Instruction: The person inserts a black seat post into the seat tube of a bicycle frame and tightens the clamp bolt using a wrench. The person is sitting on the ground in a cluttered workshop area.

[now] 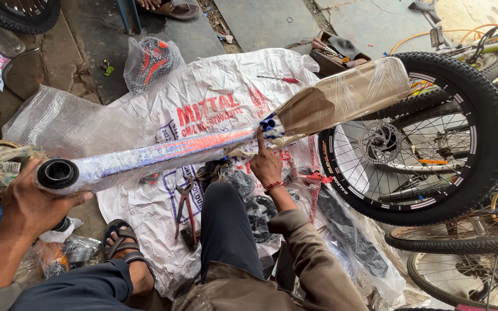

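Observation:
I hold a long bicycle frame tube (162,154) wrapped in clear bubble wrap across my lap. Its far part is covered in brown paper and plastic film (341,95). My left hand (30,204) grips the near end just below the black head-tube opening (57,173). My right hand (266,161) reaches up to the middle of the frame, with its fingers on the wrapping where the bubble wrap meets the brown paper, next to a small blue part (268,124).
A white printed sack (214,98) lies spread on the ground with pliers (185,210) and a red-handled screwdriver (278,79) on it. A bicycle wheel with disc brake (416,144) stands at right among other wheels. Loose bubble wrap (64,124) lies at left, a wrapped helmet (148,60) behind.

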Motion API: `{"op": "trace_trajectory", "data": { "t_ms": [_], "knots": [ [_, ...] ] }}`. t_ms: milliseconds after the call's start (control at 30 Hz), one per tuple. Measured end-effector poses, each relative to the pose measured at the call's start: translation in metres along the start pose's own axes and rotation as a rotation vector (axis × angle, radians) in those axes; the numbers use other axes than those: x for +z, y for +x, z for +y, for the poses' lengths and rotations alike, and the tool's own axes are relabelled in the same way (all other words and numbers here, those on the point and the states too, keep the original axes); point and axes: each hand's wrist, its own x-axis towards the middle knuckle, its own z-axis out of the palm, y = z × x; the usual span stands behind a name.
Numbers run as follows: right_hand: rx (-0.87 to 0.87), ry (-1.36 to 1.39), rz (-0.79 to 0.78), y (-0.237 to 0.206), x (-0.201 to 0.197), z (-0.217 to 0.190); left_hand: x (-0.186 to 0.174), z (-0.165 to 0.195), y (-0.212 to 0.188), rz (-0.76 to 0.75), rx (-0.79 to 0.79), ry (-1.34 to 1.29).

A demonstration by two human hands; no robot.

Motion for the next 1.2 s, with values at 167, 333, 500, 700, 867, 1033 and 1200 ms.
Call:
{"op": "trace_trajectory", "data": {
  "t_ms": [167,333,500,700,867,1033,1200],
  "knots": [
    [-0.034,0.047,0.009,0.006,0.012,0.005,0.000,-0.001,0.003,0.009,0.033,-0.003],
    [-0.029,0.050,-0.027,0.014,0.008,-0.003,0.006,-0.013,0.009,0.035,0.038,-0.010],
    [-0.075,0.016,-0.001,0.016,-0.003,-0.008,0.013,-0.020,0.012,-0.017,0.000,0.045],
    [-0.064,-0.053,-0.049,0.029,-0.005,-0.001,0.011,-0.019,0.007,0.023,0.048,0.039],
    [-0.077,-0.053,-0.029,0.040,-0.002,-0.002,0.002,-0.010,0.000,-0.009,0.005,-0.014],
    [-0.100,0.001,0.001,0.023,0.003,0.000,-0.003,-0.001,-0.005,-0.019,0.030,-0.006],
    [-0.094,0.058,0.084,0.004,0.019,0.013,-0.006,0.001,-0.007,-0.001,0.069,0.007]
  ]
}}
